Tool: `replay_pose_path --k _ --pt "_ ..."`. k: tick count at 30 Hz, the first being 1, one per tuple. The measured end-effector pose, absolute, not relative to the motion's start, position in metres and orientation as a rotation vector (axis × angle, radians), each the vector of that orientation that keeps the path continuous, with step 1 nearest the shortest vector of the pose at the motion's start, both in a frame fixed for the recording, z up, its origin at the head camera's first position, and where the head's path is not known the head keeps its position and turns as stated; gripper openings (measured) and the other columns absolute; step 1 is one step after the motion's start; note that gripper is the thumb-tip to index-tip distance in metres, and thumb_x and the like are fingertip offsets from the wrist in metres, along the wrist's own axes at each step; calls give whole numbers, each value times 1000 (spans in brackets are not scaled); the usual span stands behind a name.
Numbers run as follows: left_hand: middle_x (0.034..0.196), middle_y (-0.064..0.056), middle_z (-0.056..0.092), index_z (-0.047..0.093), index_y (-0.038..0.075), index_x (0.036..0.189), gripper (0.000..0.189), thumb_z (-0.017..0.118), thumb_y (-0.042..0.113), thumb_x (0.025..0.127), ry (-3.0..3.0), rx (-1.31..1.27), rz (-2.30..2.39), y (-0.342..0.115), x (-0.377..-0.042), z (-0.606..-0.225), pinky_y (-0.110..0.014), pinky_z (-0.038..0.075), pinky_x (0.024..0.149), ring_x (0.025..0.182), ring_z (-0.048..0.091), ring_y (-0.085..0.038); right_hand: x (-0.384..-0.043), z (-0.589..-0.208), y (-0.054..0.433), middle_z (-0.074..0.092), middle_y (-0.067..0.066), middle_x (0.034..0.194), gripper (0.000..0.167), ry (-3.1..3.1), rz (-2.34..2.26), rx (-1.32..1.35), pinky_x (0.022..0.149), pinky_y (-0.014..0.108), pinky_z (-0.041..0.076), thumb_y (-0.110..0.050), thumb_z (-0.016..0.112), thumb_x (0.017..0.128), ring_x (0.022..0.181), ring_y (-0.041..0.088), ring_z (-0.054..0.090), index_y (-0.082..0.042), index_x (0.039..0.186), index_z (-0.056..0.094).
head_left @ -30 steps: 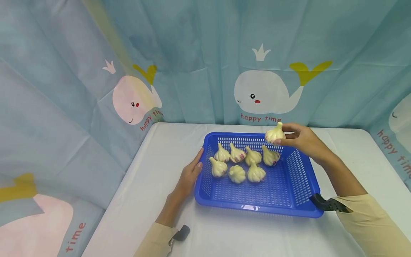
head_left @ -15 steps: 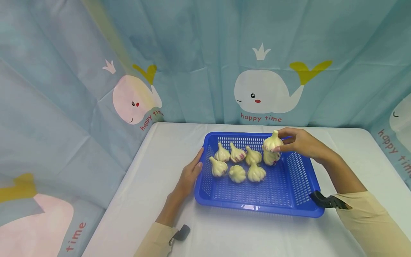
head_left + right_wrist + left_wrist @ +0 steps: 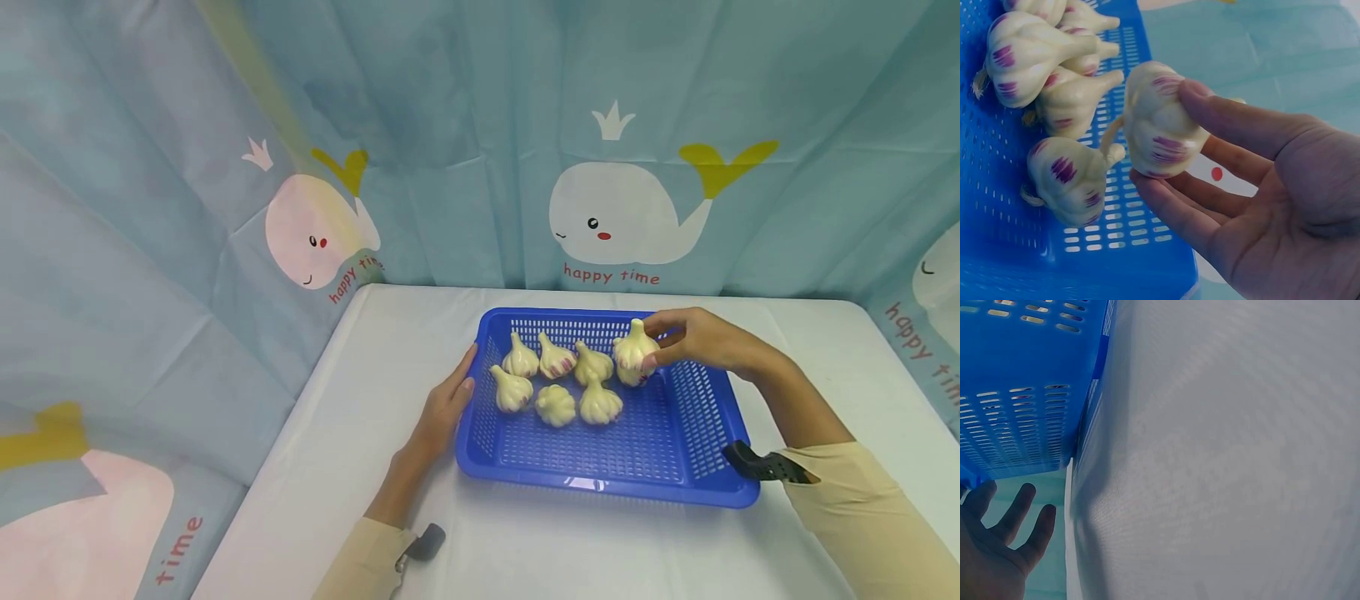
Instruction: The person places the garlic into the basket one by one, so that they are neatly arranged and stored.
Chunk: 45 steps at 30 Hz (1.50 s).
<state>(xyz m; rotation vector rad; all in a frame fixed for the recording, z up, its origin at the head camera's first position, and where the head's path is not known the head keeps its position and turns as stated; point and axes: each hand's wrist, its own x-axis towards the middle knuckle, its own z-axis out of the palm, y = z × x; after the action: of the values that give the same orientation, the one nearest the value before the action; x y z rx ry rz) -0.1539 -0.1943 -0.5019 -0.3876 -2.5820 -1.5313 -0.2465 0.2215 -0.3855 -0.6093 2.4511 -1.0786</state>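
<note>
A garlic bulb (image 3: 637, 344) with purple streaks is pinched between the thumb and fingers of my right hand (image 3: 701, 340). It is held over the back right part of a blue plastic basket (image 3: 592, 483). Below it, another garlic bulb (image 3: 1072, 181) is partly hidden in the head view but shows in the right wrist view. My left hand (image 3: 442, 412) lies against the basket's left side, its fingers extended along the rim. In the left wrist view several fingers (image 3: 1038, 534) spread beside the basket wall.
Several more garlic bulbs (image 3: 556, 406) sit in the basket's left and middle. The basket stands on a table with a white cloth (image 3: 360, 375). A blue curtain (image 3: 450, 167) printed with whales hangs behind and at the sides.
My right hand has moved down and slightly left with its garlic bulb, from above the back rim to over the bulb inside the basket. My left hand has stayed at the basket's side.
</note>
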Motion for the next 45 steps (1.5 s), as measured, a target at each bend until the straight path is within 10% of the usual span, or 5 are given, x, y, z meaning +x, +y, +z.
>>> replay_pose_path --k 20,45 --pt "172 12 29 27 34 169 54 34 36 116 -2569 -400 -1539 -193 -154 -503 -39 27 130 159 28 -13 -254 -391 221 75 9 123 57 2400 -933 -635 99 54 59 -36 87 87 112 27 70 -4 131 72" --pt "172 14 28 26 35 169 54 34 37 115 -2568 -394 -1534 -193 -154 -502 -37 25 130 160 27 -12 -252 -390 221 74 10 125 48 2342 -834 -664 103 63 55 -31 88 83 123 41 66 -8 123 75"
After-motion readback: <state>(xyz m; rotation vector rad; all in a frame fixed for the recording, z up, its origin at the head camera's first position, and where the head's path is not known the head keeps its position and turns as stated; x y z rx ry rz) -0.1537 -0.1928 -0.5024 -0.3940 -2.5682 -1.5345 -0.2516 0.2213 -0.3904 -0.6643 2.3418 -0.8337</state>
